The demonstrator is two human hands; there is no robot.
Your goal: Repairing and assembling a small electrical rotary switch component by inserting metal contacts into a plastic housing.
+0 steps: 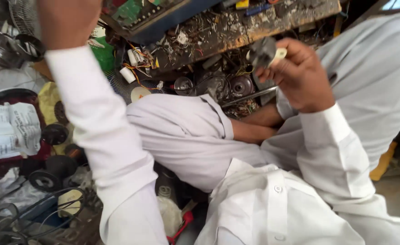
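Cluttered with wires and scorched, the wooden bench runs along the far side above a heap of fan parts. My right hand is closed around a small dark motor part, held up just below the bench edge. My left hand is raised at far left, well apart from it, and I cannot tell its grip.

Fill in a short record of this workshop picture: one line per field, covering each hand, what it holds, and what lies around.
right hand: raised, closed on a small dark part with a pale end
left hand: raised at top left, cut off by the frame edge; grip cannot be told
clothing: white sleeves and garment
bench: worn wood, littered with wire scraps
floor left: black reels, cables, crumpled paper
bottom: red handle
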